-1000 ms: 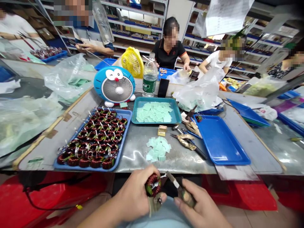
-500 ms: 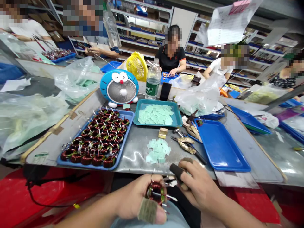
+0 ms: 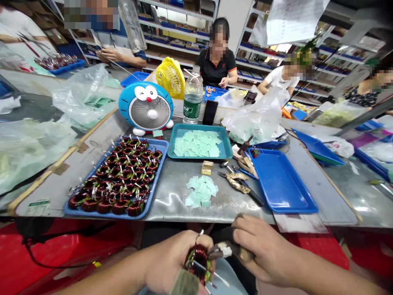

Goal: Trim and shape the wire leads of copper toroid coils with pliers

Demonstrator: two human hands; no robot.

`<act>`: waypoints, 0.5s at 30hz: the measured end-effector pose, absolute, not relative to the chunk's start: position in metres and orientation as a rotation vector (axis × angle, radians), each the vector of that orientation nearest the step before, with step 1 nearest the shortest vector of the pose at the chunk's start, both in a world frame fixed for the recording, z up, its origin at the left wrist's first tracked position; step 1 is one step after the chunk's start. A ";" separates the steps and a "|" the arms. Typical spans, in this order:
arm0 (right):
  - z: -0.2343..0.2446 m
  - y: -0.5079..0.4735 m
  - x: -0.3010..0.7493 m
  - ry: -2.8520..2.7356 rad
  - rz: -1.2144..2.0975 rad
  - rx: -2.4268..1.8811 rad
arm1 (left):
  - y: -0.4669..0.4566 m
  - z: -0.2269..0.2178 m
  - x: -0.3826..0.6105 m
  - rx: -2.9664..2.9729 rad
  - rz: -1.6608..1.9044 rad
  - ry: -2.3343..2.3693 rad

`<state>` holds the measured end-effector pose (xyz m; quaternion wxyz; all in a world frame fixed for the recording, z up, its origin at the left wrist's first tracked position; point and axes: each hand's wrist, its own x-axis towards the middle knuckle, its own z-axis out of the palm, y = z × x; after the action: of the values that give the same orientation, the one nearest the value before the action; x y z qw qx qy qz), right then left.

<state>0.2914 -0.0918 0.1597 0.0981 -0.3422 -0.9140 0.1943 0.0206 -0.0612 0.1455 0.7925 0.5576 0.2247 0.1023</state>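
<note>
My left hand (image 3: 167, 259) is closed round a copper-wound toroidal coil (image 3: 199, 255), tilted above my lap, with white-tipped wire leads sticking out. Cloth tape wraps the left thumb. My right hand (image 3: 265, 248) is closed on a pair of pliers (image 3: 217, 250), whose metal jaws reach the coil's right rim. The handles are mostly hidden by the fingers, and I cannot tell exactly what the jaws grip. Dark coverings show on some right fingers. Rows of similar coils (image 3: 121, 176) stand in a blue tray (image 3: 153, 180) at the left of the bench.
Green paper slips (image 3: 201, 190) lie mid-bench, more in a teal tray (image 3: 172, 152) behind. Other pliers (image 3: 238, 182) and a blue tray (image 3: 285, 180) with one coil are at right. A cartoon fan (image 3: 146, 107), bottle (image 3: 193, 98) and phone (image 3: 210, 112) stand behind. Co-workers sit beyond.
The pliers' jaws have come in against the coil's right side as my right hand turned and closed more tightly. My left hand still holds the coil. The view has shifted slightly.
</note>
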 end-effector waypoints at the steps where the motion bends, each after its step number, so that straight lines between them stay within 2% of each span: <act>1: 0.158 -0.091 0.293 -2.688 0.576 -1.027 | -0.061 0.144 0.022 1.188 0.229 0.484; 8: 0.138 -0.087 0.295 -2.525 0.530 -1.068 | -0.052 0.150 0.025 1.143 0.247 0.507; 15: 0.139 -0.086 0.297 -2.503 0.466 -1.026 | -0.050 0.153 0.033 1.165 0.177 0.500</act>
<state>0.2974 -0.0862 0.1386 0.1969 -0.3665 -0.8940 0.1665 0.0331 -0.0500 0.1533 0.8020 0.5435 0.2334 0.0827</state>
